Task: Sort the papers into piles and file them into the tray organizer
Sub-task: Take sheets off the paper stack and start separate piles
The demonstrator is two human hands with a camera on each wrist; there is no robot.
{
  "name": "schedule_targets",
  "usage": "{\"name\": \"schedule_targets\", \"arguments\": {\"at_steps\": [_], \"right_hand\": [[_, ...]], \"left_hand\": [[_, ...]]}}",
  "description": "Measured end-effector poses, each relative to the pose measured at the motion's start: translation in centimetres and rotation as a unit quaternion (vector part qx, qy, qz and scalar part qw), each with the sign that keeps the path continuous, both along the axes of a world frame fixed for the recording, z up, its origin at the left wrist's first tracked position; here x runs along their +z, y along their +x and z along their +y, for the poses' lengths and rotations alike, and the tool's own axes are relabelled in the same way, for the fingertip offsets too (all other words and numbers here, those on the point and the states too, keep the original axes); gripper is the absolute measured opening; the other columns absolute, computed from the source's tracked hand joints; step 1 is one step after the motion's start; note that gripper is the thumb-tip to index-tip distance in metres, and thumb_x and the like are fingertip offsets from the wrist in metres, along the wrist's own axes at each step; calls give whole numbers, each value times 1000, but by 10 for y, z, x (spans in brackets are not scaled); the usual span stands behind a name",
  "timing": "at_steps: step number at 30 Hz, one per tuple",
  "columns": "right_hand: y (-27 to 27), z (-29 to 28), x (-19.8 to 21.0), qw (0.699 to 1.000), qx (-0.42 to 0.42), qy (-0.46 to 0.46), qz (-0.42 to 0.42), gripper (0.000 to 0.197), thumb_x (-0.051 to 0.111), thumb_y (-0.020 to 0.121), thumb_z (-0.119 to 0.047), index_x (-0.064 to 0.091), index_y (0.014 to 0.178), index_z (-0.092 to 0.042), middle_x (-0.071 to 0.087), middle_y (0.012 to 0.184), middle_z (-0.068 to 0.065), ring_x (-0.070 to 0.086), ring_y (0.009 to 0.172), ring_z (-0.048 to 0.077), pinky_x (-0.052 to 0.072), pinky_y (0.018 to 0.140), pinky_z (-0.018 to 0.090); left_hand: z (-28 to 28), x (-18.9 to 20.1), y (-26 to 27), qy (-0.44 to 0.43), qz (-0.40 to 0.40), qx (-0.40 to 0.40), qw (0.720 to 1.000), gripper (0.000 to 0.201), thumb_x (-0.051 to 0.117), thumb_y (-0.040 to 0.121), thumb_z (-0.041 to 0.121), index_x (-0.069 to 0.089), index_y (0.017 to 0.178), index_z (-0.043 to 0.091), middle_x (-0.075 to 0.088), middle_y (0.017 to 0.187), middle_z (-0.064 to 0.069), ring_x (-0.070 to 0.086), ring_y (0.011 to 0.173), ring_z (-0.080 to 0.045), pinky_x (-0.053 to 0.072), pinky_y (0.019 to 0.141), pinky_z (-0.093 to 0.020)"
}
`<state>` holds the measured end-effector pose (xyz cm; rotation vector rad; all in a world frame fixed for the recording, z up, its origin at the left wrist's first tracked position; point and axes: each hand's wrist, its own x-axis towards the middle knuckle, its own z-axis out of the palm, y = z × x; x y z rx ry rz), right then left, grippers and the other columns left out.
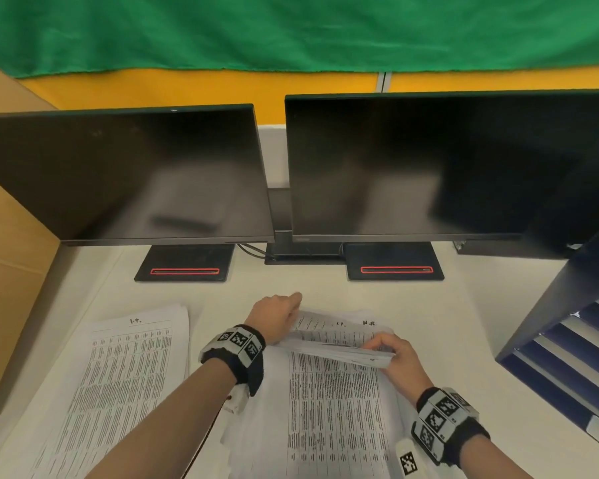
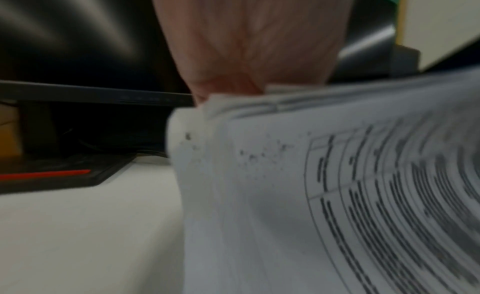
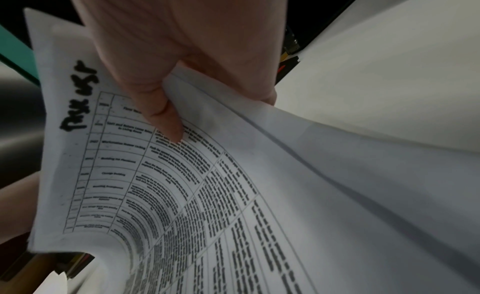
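A stack of printed table sheets [image 1: 336,402] lies in front of me on the white desk [image 1: 325,292]. Its upper sheets [image 1: 339,340] are lifted and bent back at the far end. My left hand [image 1: 277,316] grips their far left corner; in the left wrist view the left hand [image 2: 249,52] holds that corner of the paper bundle [image 2: 324,185]. My right hand [image 1: 394,357] pinches the lifted sheets at their right edge. In the right wrist view the thumb [image 3: 166,117] presses on a sheet [image 3: 182,195] with handwriting at its top. A second pile [image 1: 118,382] headed "I.T." lies to the left.
Two dark monitors [image 1: 125,174] [image 1: 429,164] stand across the back of the desk on black bases [image 1: 184,264]. A blue tray organizer [image 1: 567,357] with stacked shelves stands at the right. A brown cardboard panel [image 1: 8,271] borders the left side.
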<state>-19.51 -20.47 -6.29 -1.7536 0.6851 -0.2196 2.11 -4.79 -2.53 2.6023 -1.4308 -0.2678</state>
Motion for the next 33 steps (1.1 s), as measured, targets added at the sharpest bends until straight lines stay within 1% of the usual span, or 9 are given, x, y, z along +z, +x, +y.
{"name": "schedule_targets", "arguments": {"at_steps": [4, 7, 10, 14, 18, 22, 25, 29, 33], "right_hand": [[-2, -3, 4, 1000, -12, -5, -9, 25, 68, 78, 0, 66, 70, -24, 69, 87, 10, 61, 87, 31, 48, 81, 40], [-3, -3, 5, 1000, -3, 8, -7, 25, 66, 79, 1, 65, 70, -22, 71, 86, 10, 63, 85, 32, 49, 79, 39], [-2, -2, 5, 999, -17, 24, -18, 23, 65, 80, 2, 65, 71, -19, 70, 85, 16, 62, 78, 23, 48, 75, 32], [-1, -7, 4, 998, -45, 45, -31, 7, 66, 80, 3, 66, 79, -4, 66, 86, 25, 58, 79, 22, 44, 78, 33], [1, -11, 8, 996, -48, 63, -34, 4, 68, 78, 4, 64, 77, 5, 63, 74, 10, 55, 76, 21, 42, 75, 28], [1, -12, 9, 996, -35, 76, -29, 11, 68, 76, 7, 63, 71, -2, 61, 71, 7, 55, 74, 20, 42, 73, 26], [1, -12, 10, 996, -15, 84, -32, 13, 68, 76, 7, 62, 70, -3, 62, 72, 10, 56, 76, 21, 42, 74, 28], [1, -10, 11, 996, 7, 83, -33, 16, 66, 77, 7, 63, 69, -6, 65, 74, 11, 58, 77, 21, 43, 76, 28], [-1, -5, 8, 998, 17, 58, -24, 24, 63, 80, 4, 63, 64, -14, 67, 70, 3, 59, 70, 13, 44, 74, 29]], "left_hand": [[13, 0, 14, -95, 265, 148, 948, 26, 54, 91, 35, 38, 104, 19, 63, 90, -7, 57, 71, -18, 42, 56, -25], [24, -9, 21, 41, 371, 162, 914, 38, 68, 82, 34, 56, 112, 15, 61, 93, -2, 56, 80, -15, 48, 63, -25], [31, -19, 24, -46, 361, 185, 913, 15, 60, 84, 18, 66, 97, 12, 65, 87, -4, 61, 79, -19, 52, 73, -33], [50, 0, 19, -267, 334, 240, 871, 27, 52, 91, 25, 56, 113, 10, 62, 112, -7, 58, 102, -22, 47, 92, -39], [93, 37, 40, -347, 237, 332, 844, 30, 43, 96, 21, 49, 123, 11, 56, 120, -8, 54, 111, -28, 44, 97, -45], [171, 52, 91, -256, 163, 493, 815, 48, 45, 97, 19, 33, 140, 2, 36, 146, -19, 36, 132, -38, 27, 112, -48], [224, 37, 118, -142, 126, 528, 828, 42, 48, 94, 8, 39, 132, -9, 42, 136, -32, 41, 125, -45, 30, 107, -49], [265, 14, 125, -28, 123, 571, 811, 36, 50, 88, -2, 45, 122, -13, 50, 124, -34, 48, 115, -47, 38, 98, -50], [256, 8, 119, -4, 116, 614, 781, 53, 56, 89, 14, 33, 135, -1, 41, 135, -29, 44, 119, -47, 39, 100, -55]]}}
